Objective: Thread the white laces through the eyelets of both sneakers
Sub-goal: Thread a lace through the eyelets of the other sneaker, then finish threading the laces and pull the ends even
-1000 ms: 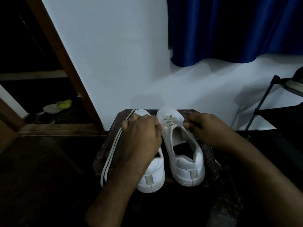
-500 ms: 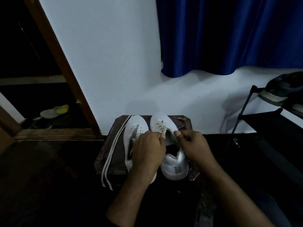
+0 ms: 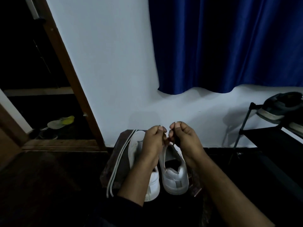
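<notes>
2 hands [image 3: 155, 138] [image 3: 182, 136] pinch lace ends above the right sneaker [image 3: 174, 174] — draw both sides evenly, keep tension equal.

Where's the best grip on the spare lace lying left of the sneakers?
Grip the spare lace by its near ends at the stool's front-left edge, coming from the left. It lies doubled in two flat parallel strands, and there the ends hang free past the edge, so a pinch can close round both. Its far part runs close beside the left sneaker, under the left hand.
</notes>
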`<state>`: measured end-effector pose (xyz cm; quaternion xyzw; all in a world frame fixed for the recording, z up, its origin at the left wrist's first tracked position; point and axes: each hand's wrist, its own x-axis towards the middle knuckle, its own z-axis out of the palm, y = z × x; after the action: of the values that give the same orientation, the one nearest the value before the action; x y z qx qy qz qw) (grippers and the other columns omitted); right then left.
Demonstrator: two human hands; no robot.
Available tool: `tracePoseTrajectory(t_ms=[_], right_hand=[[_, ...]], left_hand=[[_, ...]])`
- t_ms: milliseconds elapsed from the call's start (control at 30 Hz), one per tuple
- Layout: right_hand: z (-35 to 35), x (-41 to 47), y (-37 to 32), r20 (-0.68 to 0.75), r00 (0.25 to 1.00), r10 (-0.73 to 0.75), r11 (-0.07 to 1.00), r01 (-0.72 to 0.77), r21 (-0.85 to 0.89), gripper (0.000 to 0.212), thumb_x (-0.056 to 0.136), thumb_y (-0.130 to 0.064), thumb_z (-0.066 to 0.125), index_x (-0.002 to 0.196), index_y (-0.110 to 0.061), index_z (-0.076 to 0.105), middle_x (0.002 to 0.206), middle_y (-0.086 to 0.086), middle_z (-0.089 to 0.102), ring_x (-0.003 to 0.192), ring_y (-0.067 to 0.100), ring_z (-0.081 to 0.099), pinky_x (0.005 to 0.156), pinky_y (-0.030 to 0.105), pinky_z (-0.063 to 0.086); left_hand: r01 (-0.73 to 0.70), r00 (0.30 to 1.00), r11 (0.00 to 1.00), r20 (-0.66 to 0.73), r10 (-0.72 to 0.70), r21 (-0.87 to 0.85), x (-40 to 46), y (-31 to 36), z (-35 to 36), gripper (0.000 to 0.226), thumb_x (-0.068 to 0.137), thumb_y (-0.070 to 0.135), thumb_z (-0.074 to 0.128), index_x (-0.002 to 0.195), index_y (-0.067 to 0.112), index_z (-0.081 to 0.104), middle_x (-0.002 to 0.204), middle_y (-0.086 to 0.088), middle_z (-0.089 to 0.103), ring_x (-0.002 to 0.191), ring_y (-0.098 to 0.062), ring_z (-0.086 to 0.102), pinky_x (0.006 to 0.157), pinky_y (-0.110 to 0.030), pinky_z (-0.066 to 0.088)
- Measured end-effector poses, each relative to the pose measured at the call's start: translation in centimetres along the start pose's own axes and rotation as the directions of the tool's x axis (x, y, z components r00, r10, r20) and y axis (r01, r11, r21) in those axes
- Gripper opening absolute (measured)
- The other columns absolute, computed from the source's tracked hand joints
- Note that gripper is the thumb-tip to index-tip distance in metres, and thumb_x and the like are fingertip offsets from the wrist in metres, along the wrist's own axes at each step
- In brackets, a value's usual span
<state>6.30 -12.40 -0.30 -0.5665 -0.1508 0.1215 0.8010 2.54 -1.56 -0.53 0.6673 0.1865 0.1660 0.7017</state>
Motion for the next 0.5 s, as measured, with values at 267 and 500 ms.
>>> tracePoseTrajectory(t_ms=[267, 500], right_hand=[[0.6, 1.5, -3.5, 0.053, 0.995, -0.082, 0.978, 0.09, -0.19, 0.027, 0.108, -0.029, 0.043, 0.093, -0.015, 0.062, 0.064, -0.001, 0.045, 0.054, 0.008, 0.037, 0.056, 0.029, 0.036], [0.3, 1.2, -2.8, 0.049, 0.987, -0.15, 0.918, 0.157, -0.363, 0.026, 0.107, -0.023, 0.044, 0.095, -0.007, 0.061, 0.062, -0.003, 0.044, 0.049, 0.004, 0.036, 0.046, 0.022, 0.031]], left_hand=[[-0.148, 0.987, 0.987, 0.057, 0.152, -0.06, -0.2, 2.8, -1.1, 0.03, 0.11, 0.024, 0.045, 0.087, 0.012, 0.062, 0.061, 0.003, 0.044, 0.057, -0.011, 0.042, 0.059, -0.025, 0.041], [-0.103, 0.988, 0.992, 0.108, 0.111, -0.069, -1.5, 3.0, -0.9, 0.03, 0.11, 0.025, 0.045, 0.088, 0.014, 0.062, 0.059, 0.004, 0.041, 0.052, -0.008, 0.04, 0.06, -0.027, 0.046]])
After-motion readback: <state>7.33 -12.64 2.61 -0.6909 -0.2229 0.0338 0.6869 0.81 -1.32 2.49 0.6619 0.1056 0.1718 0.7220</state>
